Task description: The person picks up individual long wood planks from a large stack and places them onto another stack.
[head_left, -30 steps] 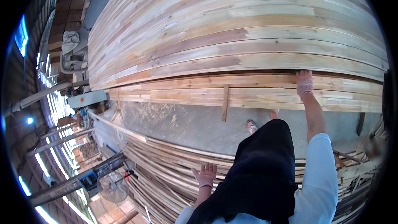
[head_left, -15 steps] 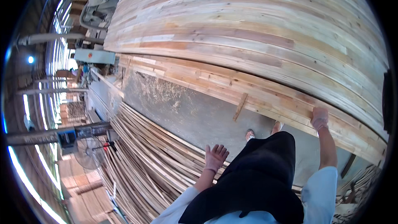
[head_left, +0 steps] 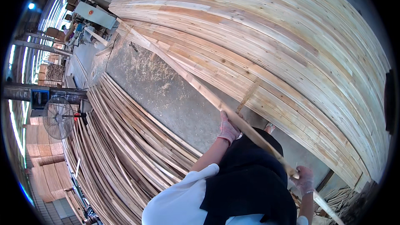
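Note:
A long, narrow wooden strip (head_left: 196, 85) runs slantwise from the far left, over the front of my dark apron, to the lower right. My left hand (head_left: 229, 129), in a pinkish knit glove, grips it near its middle from the near side. Farther down its length, my right hand (head_left: 303, 179), gloved alike, is closed around it. Beyond the strip, several light wooden strips (head_left: 216, 64) lie side by side on a low support. They border a wide, layered stack of jointed boards (head_left: 241, 21). A short crosspiece (head_left: 248, 95) sticks out from under the strip's far side.
Many thin wooden strips (head_left: 137, 141) lie piled on the left. Sawdust (head_left: 146, 73) covers part of the grey floor. A standing fan (head_left: 59, 118), stacked brown bundles (head_left: 50, 179) and a pale machine box (head_left: 95, 14) stand at the left. Scrap sticks (head_left: 337, 200) lie at lower right.
The strip has come away from the far row and now slants across my body. My left hand, open before, has closed on it; my right hand has moved nearer. The view has turned.

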### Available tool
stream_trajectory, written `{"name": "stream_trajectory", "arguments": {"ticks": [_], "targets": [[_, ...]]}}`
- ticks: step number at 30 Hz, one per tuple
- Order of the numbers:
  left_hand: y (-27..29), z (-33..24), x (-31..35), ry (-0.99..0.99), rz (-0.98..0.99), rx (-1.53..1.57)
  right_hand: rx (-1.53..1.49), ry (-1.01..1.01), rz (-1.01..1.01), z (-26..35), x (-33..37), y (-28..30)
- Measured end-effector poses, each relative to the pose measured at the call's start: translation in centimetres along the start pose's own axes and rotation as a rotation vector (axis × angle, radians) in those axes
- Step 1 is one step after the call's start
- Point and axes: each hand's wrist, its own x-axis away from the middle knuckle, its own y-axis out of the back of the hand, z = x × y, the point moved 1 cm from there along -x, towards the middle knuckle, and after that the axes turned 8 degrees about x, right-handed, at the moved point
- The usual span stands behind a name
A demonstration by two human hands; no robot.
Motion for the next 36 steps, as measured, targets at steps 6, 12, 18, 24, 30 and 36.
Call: {"name": "stream_trajectory", "arguments": {"ticks": [6,12,18,24,30,36], "targets": [[2.5,-3.3,3.0,0.002,-0.069,0.098,0.064,-0.402,0.192,-5.8,8.9,-7.9],[2.5,-5.7,4.4,0.117,0.076,0.073,-0.362,-0.506,0.314,-7.1,9.3,-15.3],[0.9,-5.1,5.8,0.053,0.151,0.024,-0.299,-0.291,0.227,-4.3,9.7,-10.1],[1.3,-2.6,7.1,-0.013,0.123,0.068,-0.136,-0.159,0.149,-13.6,5.0,-17.5],[3.2,1.2,7.7,-0.125,0.0,0.134,-0.144,-0.176,0.125,-14.9,6.5,-13.9],[5.5,1.9,7.3,-0.225,0.064,0.028,-0.08,-0.219,0.188,-18.3,3.9,-13.9]]}}
